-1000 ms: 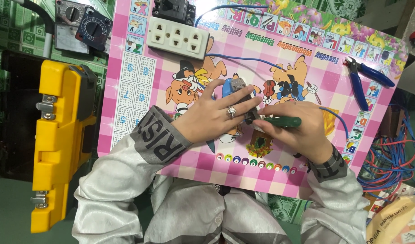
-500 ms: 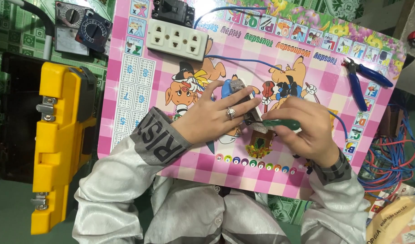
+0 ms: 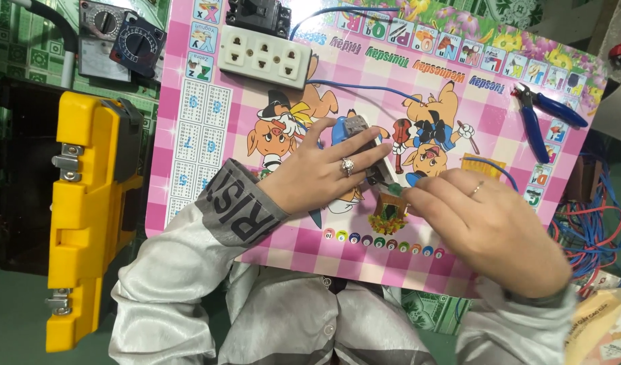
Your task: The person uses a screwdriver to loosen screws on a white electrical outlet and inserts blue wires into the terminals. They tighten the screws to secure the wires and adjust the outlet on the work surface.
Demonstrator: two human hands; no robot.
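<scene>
Pink checkered board [image 3: 270, 236] with cartoon pigs and letter tiles fills the middle of the view, lying across the person's lap over a green patterned floor [image 3: 26, 40]. On it, the left hand [image 3: 317, 177] lies flat with fingers stretched out, a ring on one finger, pressing down on a small grey and blue electrical part [image 3: 354, 128] near the board's centre. Right beside it, the right hand [image 3: 490, 226] is curled, its fingertips pinching the green handle of a small screwdriver [image 3: 394, 189], the tip hidden against the part under the left fingers. A blue wire [image 3: 364, 86] runs from that part up toward the white triple socket [image 3: 264, 57] at the board's top, with a black switch block [image 3: 260, 15] just above it. Blue-handled pliers [image 3: 544, 115] rest near the right edge. A yellow tool case [image 3: 84, 216] sits off the left side, meters [image 3: 118, 37] above it, loose wires [image 3: 594, 230] bunched on the right
</scene>
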